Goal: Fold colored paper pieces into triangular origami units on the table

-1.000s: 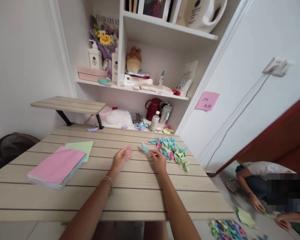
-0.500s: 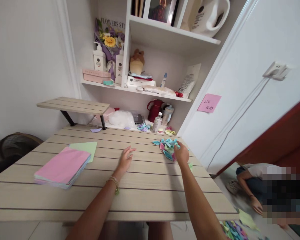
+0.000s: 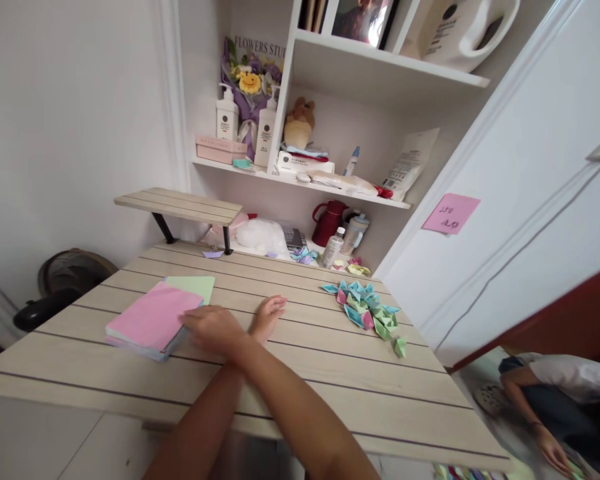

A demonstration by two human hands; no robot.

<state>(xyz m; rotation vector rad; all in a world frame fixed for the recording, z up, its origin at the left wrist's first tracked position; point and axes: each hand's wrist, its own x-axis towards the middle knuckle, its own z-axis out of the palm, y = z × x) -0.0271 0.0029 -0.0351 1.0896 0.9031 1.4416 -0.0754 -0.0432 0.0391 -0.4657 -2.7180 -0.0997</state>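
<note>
My right hand [image 3: 213, 330] reaches across my left forearm to the stack of coloured paper [image 3: 153, 317]. Its fingers are closed at the right edge of the pink top sheet. A light green sheet [image 3: 205, 287] sticks out behind the stack. My left hand [image 3: 270, 317] rests on the table, open and holding nothing, with its fingers loosely extended. To its right lies a cluster of small folded paper boats [image 3: 363, 300] in blue, green and pink. One green folded piece [image 3: 400, 347] sits at the cluster's near end.
The slatted table [image 3: 320, 393] has a small raised shelf [image 3: 180, 205] at its back left. Behind it stand a clear bottle [image 3: 333, 248], a red jug [image 3: 329, 223] and a white plastic bag [image 3: 263, 237]. Another person [image 3: 550, 393] crouches on the floor at the right, near more coloured paper pieces.
My right hand has left the folded boats and crossed over my left arm to the paper stack. My left hand stays on the table. The view has turned slightly left.
</note>
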